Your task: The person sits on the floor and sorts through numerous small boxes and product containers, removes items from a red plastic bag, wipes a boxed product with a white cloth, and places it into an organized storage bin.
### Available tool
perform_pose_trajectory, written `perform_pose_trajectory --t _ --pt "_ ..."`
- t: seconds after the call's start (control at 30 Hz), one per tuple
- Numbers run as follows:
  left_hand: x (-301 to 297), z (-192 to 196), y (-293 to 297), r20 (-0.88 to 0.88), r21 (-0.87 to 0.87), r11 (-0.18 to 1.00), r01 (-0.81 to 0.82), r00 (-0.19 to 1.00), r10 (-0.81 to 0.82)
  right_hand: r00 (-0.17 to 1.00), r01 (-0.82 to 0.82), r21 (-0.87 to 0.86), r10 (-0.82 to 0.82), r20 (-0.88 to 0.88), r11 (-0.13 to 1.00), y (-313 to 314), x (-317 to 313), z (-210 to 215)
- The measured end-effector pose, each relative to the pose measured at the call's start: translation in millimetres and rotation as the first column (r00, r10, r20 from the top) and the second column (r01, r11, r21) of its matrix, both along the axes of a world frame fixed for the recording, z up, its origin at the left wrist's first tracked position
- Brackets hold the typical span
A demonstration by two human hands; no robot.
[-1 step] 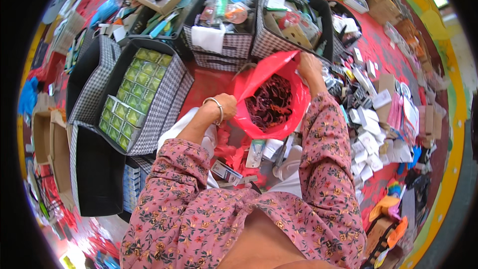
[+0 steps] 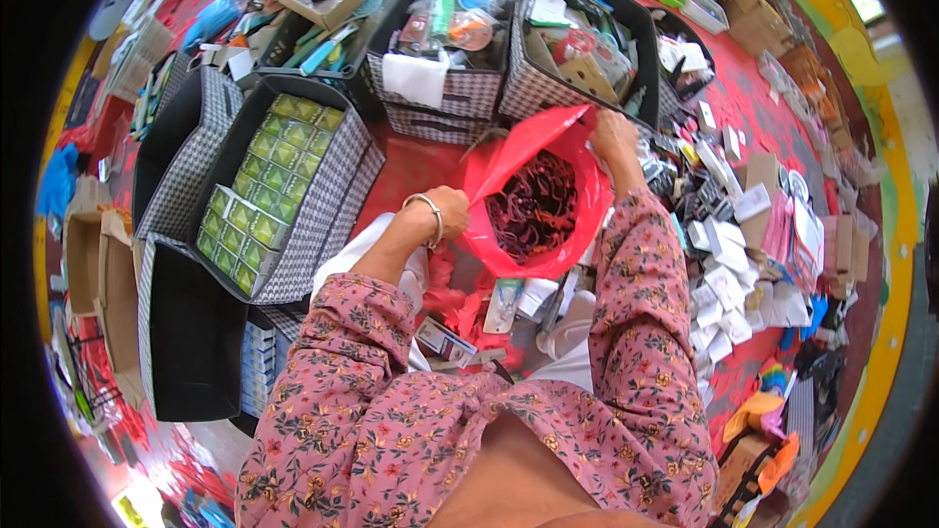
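Red plastic bag hangs open in the middle of the view, just in front of the person's chest, stretched between both hands and filled with a tangle of dark red and black bands.

Far left stands an empty black fabric bin, and next to it a checked fabric bin packed with rows of small green boxes. The left hand, a silver bangle on its wrist, has its grip pinched shut on the bag's near left rim, fingers curled over the plastic. Behind the bag sit two more checked bins crammed with packaged goods. The right hand has its grip closed on the bag's far right rim, lifting that edge higher than the other. Both sleeves are pink with a flower print. To the right, many small white packets lie scattered on the red floor.
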State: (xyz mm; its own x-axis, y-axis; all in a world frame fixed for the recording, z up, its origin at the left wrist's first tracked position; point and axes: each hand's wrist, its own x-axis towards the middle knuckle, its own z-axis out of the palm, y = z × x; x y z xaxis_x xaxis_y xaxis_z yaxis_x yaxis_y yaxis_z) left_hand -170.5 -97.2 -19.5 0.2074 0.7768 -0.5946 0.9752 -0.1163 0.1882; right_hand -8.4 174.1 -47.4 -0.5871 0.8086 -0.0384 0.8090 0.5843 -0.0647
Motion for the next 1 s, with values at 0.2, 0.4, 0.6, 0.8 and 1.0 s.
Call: perform_pose_trajectory --t 0.2,0.4,0.6,0.8,1.0 --pt "7 17 10 0.450 -0.156 0.806 -0.570 0.685 0.572 0.929 0.262 0.019 -0.246 -0.275 0.965 8 35 -1" --pt "19 9 23 0.659 -0.640 0.262 -0.722 -0.341 0.670 0.850 0.032 -0.345 -0.208 -0.485 0.938 12 76 -37" --pt "22 -13 24 0.582 -0.693 0.075 -0.717 -0.496 0.645 0.879 -0.476 -0.622 0.318 -0.354 0.622 -53 72 -9" --pt "24 -7 26 0.594 -0.736 0.091 -0.671 -0.575 0.562 0.950 -0.311 -0.426 0.260 -0.174 0.850 -52 68 13" --pt "18 -3 23 0.593 -0.716 0.129 -0.686 -0.500 0.632 0.978 -0.200 -0.187 0.185 -0.097 0.962 -44 -3 29"
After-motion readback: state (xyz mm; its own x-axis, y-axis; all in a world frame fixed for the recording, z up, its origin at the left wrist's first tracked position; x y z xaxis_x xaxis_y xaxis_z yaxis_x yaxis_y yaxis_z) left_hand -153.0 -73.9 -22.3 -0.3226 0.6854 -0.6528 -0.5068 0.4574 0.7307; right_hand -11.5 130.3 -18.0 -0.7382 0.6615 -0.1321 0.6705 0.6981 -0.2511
